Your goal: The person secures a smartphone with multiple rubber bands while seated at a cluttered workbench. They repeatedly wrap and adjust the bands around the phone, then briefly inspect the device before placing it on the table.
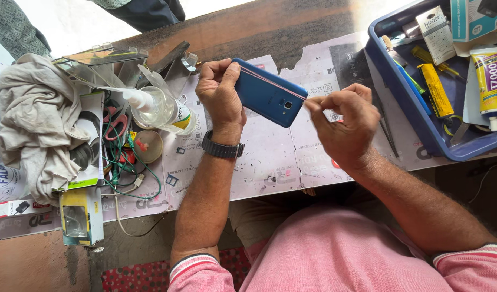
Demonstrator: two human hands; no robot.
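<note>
A cluttered bench fills the frame. At upper left a crumpled grey cloth (34, 121) lies heaped beside a clear plastic squeeze bottle (160, 110) tipped on its side, with a tangle of green and red wires (124, 162) below it and a small yellow box (81, 215) at the bench edge. At upper right a blue plastic tray (416, 116) holds a yellow-handled tool (435, 90) and a white glue tube (489, 81) with a yellow band. A worn printed paper sheet (270, 157) covers the wooden top at centre. Another person's dark clothing shows at the top edge.

Nothing blocks the view of the blue phone (270, 99), held above the sheet at upper centre, back side up, its camera lens toward the lower right corner. The left hand (220, 96) — a dark watch (222, 149) on the wrist — grips the phone's left end, fingers curled closed around its edge. The right hand (347, 123) pinches a thin pink rubber band (272, 82) between thumb and forefinger at the phone's right end; the band runs taut across the smooth back. Both forearms come up from pink sleeves at the bottom.
</note>
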